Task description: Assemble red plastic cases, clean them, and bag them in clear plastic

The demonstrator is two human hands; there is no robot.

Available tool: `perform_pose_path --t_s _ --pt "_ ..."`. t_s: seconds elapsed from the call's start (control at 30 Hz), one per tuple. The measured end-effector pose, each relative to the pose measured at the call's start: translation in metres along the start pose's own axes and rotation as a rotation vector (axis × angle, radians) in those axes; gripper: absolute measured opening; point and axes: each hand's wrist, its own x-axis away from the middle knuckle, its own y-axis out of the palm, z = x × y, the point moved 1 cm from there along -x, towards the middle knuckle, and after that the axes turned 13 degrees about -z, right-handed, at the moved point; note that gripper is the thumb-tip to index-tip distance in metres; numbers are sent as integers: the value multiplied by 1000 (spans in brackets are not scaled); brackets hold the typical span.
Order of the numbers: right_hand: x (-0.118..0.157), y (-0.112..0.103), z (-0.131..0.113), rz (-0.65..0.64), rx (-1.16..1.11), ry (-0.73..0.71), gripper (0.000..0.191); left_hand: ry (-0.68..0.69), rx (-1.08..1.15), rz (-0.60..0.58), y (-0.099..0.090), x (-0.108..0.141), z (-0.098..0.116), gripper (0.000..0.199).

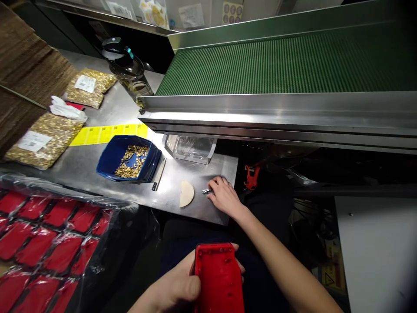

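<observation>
My left hand (180,282) grips a red plastic housing shell (219,278) with a black edge, its hollow inner side with small posts facing up. The shell's lower end is cut off by the view's bottom edge. My right hand (224,195) rests on the metal bench, fingers curled. Small shiny metal parts (206,191) lie at its thumb and index fingertips; their exact kind is too small to tell. Left of that hand lies a cream half-round piece (186,194). A blue bin (107,157) holds many small brass-coloured parts (132,161).
A green ribbed conveyor (260,65) with a metal rail runs behind the bench. Bags of brass parts (45,137), yellow labels (109,134) and a clear plastic tray (190,148) lie leftward. Wrapped red shells (61,252) fill a box at lower left. An orange tool (252,177) hangs right.
</observation>
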Motion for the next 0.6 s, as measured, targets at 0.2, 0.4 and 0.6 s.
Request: perform_pose_path --t_s 0.2,0.4,0.6 --pt "28 2 9 -93 -28 43 11 39 89 2 -6 4 -9 109" --pt "62 -13 1 -122 -170 117 19 36 58 21 -8 7 -10 108" --pt "137 -71 -62 -141 -478 123 21 14 -26 42 8 -3 3 91"
